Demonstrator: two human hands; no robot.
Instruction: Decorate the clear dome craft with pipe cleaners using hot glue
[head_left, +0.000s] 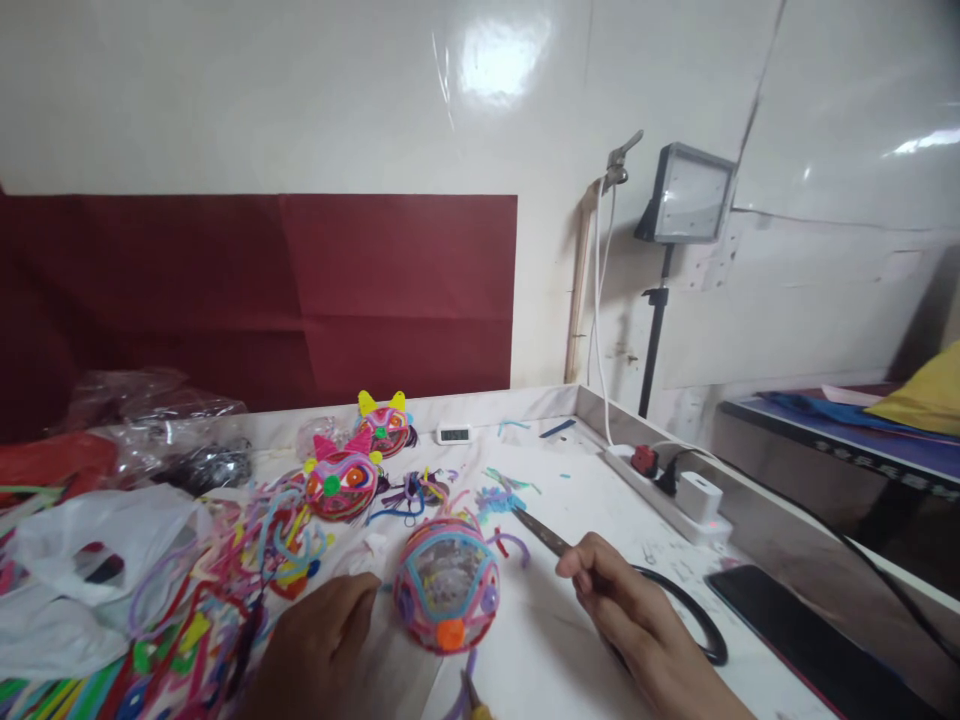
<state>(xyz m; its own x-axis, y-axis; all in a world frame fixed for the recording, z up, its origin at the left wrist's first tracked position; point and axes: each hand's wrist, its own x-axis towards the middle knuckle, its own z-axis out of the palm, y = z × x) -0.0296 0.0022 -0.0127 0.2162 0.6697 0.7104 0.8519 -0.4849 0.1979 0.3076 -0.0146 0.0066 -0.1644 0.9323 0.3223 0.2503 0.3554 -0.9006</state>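
Note:
My right hand [626,605] is closed around a slim metal tool [541,531] whose tip points up and left towards a pipe-cleaner mask [448,585] on the white table [570,640]. The mask is pink with blue outlines and an orange nose. My left hand [324,640] rests just left of that mask, fingers curled, touching or nearly touching its edge. Whether anything is in those fingers is hidden. Two more finished masks, one pink-eared [342,483] and one yellow-eared [385,424], sit further back.
A heap of coloured pipe cleaners [187,610] and plastic bags [82,550] fill the left side. A power strip [667,490] with plugs lies at the right rim, a black cable loop [697,620] and a dark phone [795,630] beside it. A small digital clock [454,434] stands at the back.

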